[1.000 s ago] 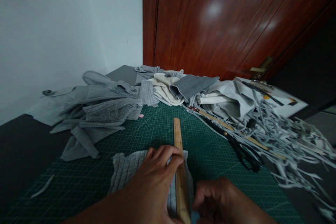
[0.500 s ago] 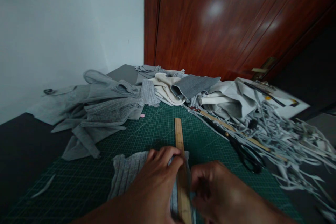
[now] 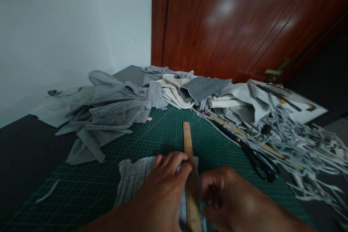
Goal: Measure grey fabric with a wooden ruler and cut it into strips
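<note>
A ribbed grey fabric piece [image 3: 133,177] lies on the green gridded cutting mat [image 3: 160,136]. Across its right side runs a wooden ruler [image 3: 188,137], pointing away from me. My left hand [image 3: 165,192] presses on the fabric and grips the ruler, its bent fingertips on the wood. Just right of the ruler, my right hand [image 3: 231,195] is closed with curled fingers, by the fabric's right edge. Whatever it pinches is hidden and blurred.
Black-handled scissors [image 3: 261,165] lie on the right beside a long wooden stick [image 3: 233,128]. Thin grey fabric strips [image 3: 304,145] are heaped at far right. Grey garments [image 3: 114,112] lie at back left, cream and grey cloths [image 3: 206,88] at the back. A small pink disc [image 3: 149,119] lies on the mat.
The whole view has shifted slightly, so everything appears a little further right. Both hands keep nearly the same place against the ruler and fabric.
</note>
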Action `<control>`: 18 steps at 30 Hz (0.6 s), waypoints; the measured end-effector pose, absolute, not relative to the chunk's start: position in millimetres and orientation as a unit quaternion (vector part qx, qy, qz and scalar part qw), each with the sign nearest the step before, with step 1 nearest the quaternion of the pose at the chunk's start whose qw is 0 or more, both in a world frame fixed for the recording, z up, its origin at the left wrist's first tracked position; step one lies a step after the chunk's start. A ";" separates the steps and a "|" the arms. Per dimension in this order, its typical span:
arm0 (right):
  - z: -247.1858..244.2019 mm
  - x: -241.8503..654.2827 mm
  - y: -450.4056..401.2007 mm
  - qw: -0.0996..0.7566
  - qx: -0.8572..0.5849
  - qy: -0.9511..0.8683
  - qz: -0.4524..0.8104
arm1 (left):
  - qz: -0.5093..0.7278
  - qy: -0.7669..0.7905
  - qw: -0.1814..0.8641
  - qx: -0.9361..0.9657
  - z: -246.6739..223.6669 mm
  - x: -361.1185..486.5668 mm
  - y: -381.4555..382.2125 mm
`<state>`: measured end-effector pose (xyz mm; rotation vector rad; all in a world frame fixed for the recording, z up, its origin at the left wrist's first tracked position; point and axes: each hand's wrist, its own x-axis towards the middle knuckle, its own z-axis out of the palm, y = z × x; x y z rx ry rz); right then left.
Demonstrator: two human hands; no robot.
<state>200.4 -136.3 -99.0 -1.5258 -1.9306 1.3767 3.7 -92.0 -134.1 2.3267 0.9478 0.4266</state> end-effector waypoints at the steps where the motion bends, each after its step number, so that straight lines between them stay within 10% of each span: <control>1: -99.4 201.1 -136.7 0.151 -0.524 -0.672 0.500 | 0.161 0.356 0.293 0.872 -134.6 3.7 -92.0; 18: -95.7 192.6 -128.7 0.092 -0.581 -0.640 0.495 | 0.177 0.366 0.278 0.870 -127.6 2.4 -100.5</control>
